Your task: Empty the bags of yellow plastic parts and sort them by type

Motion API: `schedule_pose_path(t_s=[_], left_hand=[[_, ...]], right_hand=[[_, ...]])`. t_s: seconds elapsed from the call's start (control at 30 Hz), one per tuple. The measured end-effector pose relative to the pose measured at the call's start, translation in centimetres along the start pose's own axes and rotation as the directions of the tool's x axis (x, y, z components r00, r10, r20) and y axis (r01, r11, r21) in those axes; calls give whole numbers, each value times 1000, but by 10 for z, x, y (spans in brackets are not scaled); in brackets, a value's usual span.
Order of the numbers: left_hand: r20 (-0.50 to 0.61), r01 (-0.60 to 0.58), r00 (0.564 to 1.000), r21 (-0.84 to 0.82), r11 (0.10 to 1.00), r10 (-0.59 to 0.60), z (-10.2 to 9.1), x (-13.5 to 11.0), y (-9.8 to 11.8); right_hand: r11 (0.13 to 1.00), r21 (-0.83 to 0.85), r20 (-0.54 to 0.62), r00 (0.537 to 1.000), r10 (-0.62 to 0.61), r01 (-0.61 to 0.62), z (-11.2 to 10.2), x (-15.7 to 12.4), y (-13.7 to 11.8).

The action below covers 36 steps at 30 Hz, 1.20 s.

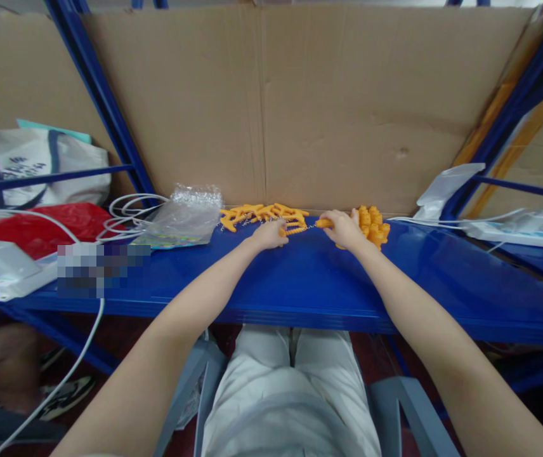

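Observation:
My left hand is closed around one end of a slim orange ridged piece low over the blue shelf top. To the right, the fingers of my right hand are wrapped round a small orange piece. A thin metal chain runs between these two pieces. Behind and left of my left hand lies a spread of orange plastic pieces with short chains among them. A cluster of chunky orange pieces sits right beside my right hand, which partly covers it.
A tall cardboard sheet stands behind the shelf. Clear plastic bags, white cables, a red bag and a white power strip lie left. Another power strip lies right. Blue posts frame both sides.

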<state>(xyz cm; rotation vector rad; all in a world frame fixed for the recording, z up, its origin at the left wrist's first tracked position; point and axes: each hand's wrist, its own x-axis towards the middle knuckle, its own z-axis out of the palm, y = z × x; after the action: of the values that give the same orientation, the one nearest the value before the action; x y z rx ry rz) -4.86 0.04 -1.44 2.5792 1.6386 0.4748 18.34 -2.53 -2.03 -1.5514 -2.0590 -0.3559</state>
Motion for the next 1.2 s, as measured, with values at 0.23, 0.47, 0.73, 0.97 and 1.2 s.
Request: schedule_pose_path(t_s=[0.23, 0.47, 0.73, 0.97, 1.2], left_hand=[[-74, -72, 995, 33, 997, 74, 5, -3, 3], [-164, -121, 978, 32, 992, 125, 4, -4, 3], [-170, -35, 985, 48, 998, 42, -4, -9, 13], [-202, 4, 979, 42, 999, 5, -5, -7, 13], [-290, -66, 955, -11, 998, 60, -6, -8, 9]], right_hand=[[958, 189, 59, 972, -229, 214, 8, 4, 0], [964, 204, 62, 981, -185, 169, 8, 2, 2], [901, 423, -23, 995, -101, 101, 19, 8, 10], [644, 743, 153, 983, 105, -184, 13, 7, 22], [481, 784, 327, 920, 217, -393, -3, 6, 3]])
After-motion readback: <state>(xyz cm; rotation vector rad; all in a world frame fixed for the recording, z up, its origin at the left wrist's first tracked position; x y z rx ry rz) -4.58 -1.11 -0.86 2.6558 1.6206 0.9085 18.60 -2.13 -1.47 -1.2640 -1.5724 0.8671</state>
